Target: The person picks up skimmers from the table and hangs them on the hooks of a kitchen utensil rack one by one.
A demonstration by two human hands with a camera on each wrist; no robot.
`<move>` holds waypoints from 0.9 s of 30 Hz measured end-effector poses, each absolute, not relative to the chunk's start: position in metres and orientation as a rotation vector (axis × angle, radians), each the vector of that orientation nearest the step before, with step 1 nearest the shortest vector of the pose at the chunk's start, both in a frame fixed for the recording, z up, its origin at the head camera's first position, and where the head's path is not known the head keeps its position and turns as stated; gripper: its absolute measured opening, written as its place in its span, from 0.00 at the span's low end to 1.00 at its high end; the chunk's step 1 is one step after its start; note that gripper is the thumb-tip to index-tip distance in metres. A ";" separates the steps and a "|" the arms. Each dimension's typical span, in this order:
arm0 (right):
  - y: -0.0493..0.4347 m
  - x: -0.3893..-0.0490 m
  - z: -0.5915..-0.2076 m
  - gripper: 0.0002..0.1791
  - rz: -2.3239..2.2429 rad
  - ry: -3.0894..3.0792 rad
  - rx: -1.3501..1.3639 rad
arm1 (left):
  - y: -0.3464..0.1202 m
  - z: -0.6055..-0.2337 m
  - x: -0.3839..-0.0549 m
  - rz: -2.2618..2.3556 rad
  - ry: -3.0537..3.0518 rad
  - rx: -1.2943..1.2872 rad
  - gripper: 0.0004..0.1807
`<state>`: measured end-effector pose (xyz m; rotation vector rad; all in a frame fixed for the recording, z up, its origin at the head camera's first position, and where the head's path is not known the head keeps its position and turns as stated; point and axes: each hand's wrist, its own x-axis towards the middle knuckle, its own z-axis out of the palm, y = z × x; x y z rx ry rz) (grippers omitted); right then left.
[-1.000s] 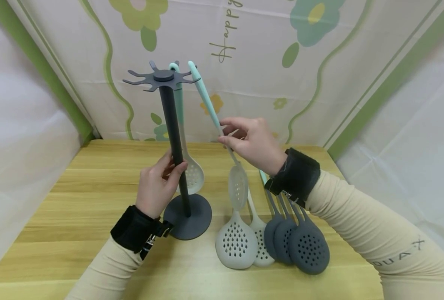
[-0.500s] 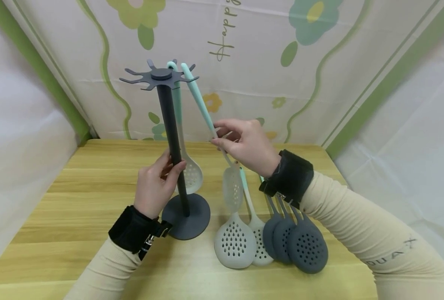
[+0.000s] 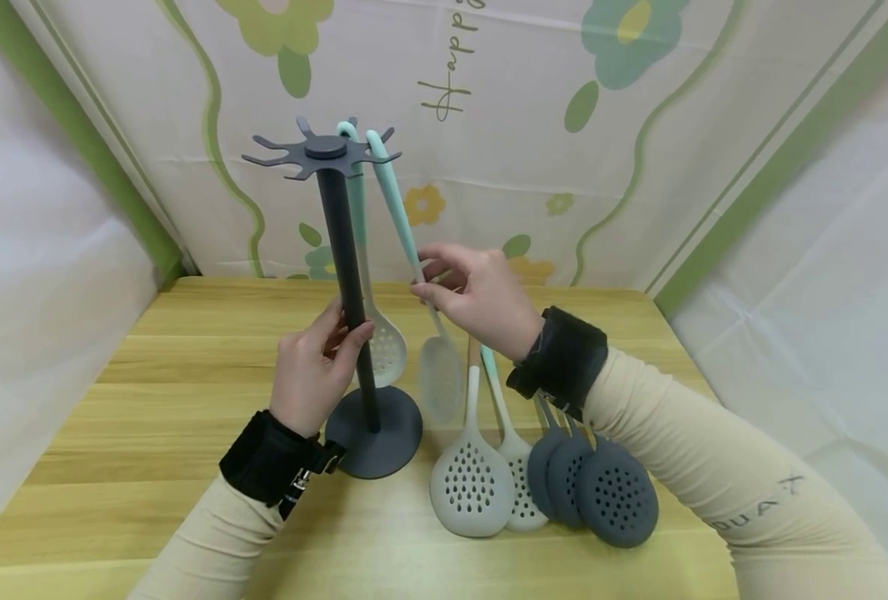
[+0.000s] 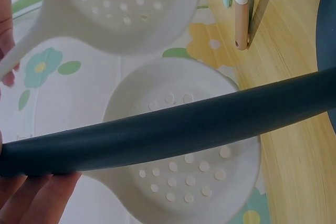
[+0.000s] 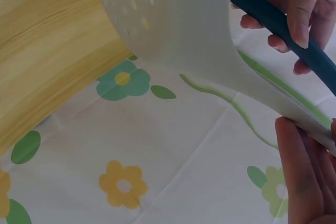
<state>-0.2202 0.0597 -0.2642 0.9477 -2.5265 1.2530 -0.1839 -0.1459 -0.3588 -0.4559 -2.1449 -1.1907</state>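
Observation:
My left hand (image 3: 312,371) grips the pole of a dark grey utensil stand (image 3: 345,258), which rises from a round base to a crown of prongs. One pale slotted spoon (image 3: 387,354) with a mint handle hangs from the crown, behind the pole. With thumb and fingers my right hand (image 3: 481,296) pinches a second pale slotted spoon (image 3: 440,379) where its neck meets the mint handle. Its hooked tip is at a right-hand prong; whether it is hooked on, I cannot tell. In the right wrist view this spoon's holed bowl (image 5: 184,35) faces the camera edge-on.
On the wooden table (image 3: 174,400), right of the base, lie a pale skimmer (image 3: 472,487) with a wood-coloured handle end, another pale slotted utensil (image 3: 522,487) and several dark grey utensils (image 3: 616,492). A flowered curtain (image 3: 504,175) hangs behind the table.
My right hand has moved left with the slotted spoon, bringing its bowl closer to the stand and its handle tip slightly down at the prongs. The left hand keeps its grip on the pole.

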 end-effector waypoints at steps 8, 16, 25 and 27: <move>0.054 -0.226 -0.272 0.17 1.245 -2.501 0.938 | -0.146 -0.359 -0.183 -1.163 -2.142 -0.464 0.20; 0.050 -0.230 -0.278 0.16 1.284 -2.488 0.921 | -0.146 -0.360 -0.185 -1.157 -2.145 -0.469 0.19; 0.044 -0.233 -0.281 0.16 1.288 -2.510 0.896 | -0.146 -0.360 -0.185 -1.151 -2.151 -0.471 0.18; 0.043 -0.233 -0.281 0.16 1.302 -2.512 0.893 | -0.146 -0.359 -0.185 -1.152 -2.154 -0.469 0.18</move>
